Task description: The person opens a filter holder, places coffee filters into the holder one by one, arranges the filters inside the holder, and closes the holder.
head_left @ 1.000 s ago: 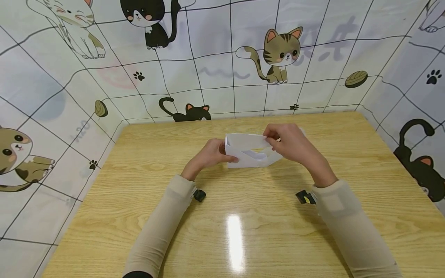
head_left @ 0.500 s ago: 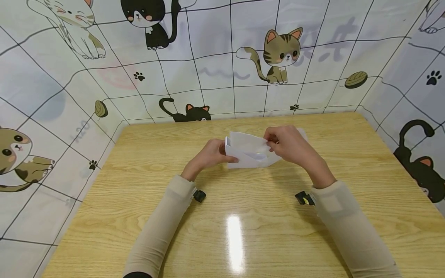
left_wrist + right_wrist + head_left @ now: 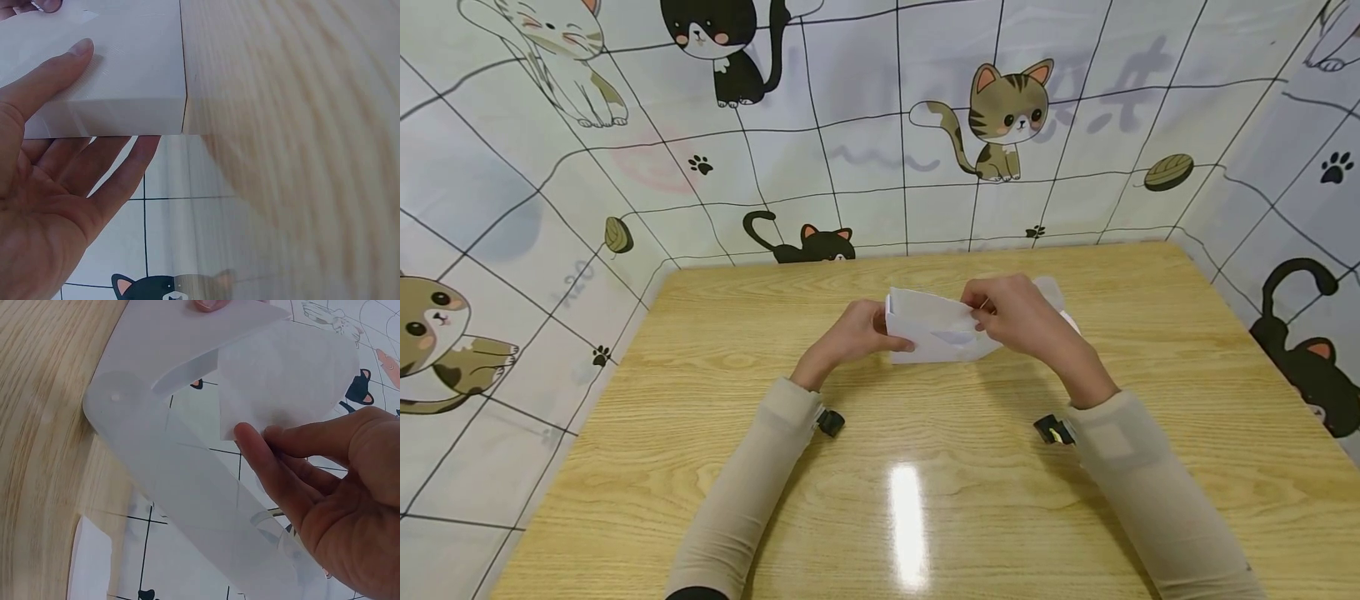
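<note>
The right hand's grip point(image 3: 1015, 315) is pinched nearly closed, thumb and fingertips together on the edge of a thin, white, paper-like sheet point(image 3: 281, 375), which stands behind the front face of a white, flat-sided box point(image 3: 917, 348). The left hand's grip point(image 3: 853, 332) holds that box at its left end, thumb on the front, other fingers behind. A translucent, round-cornered white strip point(image 3: 169, 456) slants from the box past the right hand. The box is over the far half of the pale wood-grain tabletop point(image 3: 1000, 517), below a cat-printed white backdrop point(image 3: 850, 158).
</note>
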A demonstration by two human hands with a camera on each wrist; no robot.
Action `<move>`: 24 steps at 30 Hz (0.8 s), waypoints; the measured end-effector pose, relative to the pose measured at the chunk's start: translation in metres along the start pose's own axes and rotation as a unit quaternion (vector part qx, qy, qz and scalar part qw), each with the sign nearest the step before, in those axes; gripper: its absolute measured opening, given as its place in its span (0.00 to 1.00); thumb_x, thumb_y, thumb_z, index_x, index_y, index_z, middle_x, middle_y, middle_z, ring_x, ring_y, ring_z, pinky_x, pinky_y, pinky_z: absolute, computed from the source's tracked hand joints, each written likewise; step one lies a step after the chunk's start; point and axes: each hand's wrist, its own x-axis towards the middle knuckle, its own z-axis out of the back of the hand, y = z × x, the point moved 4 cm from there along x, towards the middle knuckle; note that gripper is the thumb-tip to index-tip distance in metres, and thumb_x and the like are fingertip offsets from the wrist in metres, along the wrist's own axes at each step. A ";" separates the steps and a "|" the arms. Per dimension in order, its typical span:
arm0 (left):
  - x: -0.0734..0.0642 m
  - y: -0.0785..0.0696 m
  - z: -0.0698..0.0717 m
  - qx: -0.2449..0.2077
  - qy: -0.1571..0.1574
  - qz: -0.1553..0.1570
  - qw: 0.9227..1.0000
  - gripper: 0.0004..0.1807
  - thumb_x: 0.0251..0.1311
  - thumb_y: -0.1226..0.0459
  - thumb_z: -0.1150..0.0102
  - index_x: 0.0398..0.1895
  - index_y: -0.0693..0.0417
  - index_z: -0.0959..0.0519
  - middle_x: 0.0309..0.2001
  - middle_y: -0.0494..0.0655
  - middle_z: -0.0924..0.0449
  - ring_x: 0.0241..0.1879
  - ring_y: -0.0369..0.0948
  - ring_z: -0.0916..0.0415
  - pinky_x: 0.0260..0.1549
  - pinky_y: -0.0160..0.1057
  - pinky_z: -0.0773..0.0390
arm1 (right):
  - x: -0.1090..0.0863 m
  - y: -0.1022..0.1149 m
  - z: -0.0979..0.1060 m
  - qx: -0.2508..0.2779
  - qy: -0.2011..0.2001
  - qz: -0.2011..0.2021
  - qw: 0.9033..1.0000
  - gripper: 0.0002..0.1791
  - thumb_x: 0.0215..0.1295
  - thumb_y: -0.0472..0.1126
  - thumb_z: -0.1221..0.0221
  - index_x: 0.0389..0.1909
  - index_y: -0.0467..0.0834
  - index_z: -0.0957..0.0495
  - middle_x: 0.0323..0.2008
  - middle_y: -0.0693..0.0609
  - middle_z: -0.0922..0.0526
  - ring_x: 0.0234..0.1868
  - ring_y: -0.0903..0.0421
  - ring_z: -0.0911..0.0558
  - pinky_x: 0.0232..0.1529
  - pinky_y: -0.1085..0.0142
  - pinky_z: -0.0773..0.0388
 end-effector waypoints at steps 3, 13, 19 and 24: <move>0.000 0.000 0.000 0.001 -0.001 0.000 1.000 0.18 0.56 0.63 0.22 0.50 0.51 0.15 0.45 0.47 0.10 0.39 0.40 0.12 0.38 0.37 0.17 | 0.000 0.001 -0.002 -0.005 -0.001 0.007 1.000 0.08 0.68 0.26 0.41 0.35 0.40 0.16 0.32 0.46 0.11 0.32 0.53 0.15 0.33 0.61 0.22; 0.000 0.001 -0.001 0.011 -0.005 0.000 1.000 0.19 0.56 0.62 0.22 0.51 0.51 0.15 0.45 0.48 0.09 0.40 0.39 0.12 0.39 0.37 0.16 | 0.001 0.003 -0.006 -0.023 0.000 0.037 0.999 0.12 0.66 0.24 0.44 0.35 0.42 0.16 0.26 0.48 0.17 0.25 0.56 0.27 0.27 0.65 0.32; 0.000 0.001 -0.001 0.016 -0.006 0.002 1.000 0.19 0.56 0.62 0.22 0.51 0.52 0.15 0.44 0.47 0.10 0.39 0.39 0.12 0.38 0.36 0.17 | 0.002 0.001 -0.009 -0.022 0.016 0.039 0.999 0.09 0.70 0.29 0.42 0.38 0.42 0.14 0.29 0.49 0.13 0.26 0.57 0.23 0.30 0.63 0.28; 0.000 0.001 0.000 0.013 -0.006 0.008 1.000 0.20 0.56 0.61 0.22 0.52 0.52 0.15 0.45 0.47 0.10 0.39 0.39 0.12 0.38 0.37 0.16 | 0.003 0.001 -0.010 -0.020 0.029 0.028 0.999 0.07 0.72 0.33 0.41 0.36 0.42 0.15 0.28 0.50 0.14 0.25 0.59 0.23 0.31 0.63 0.28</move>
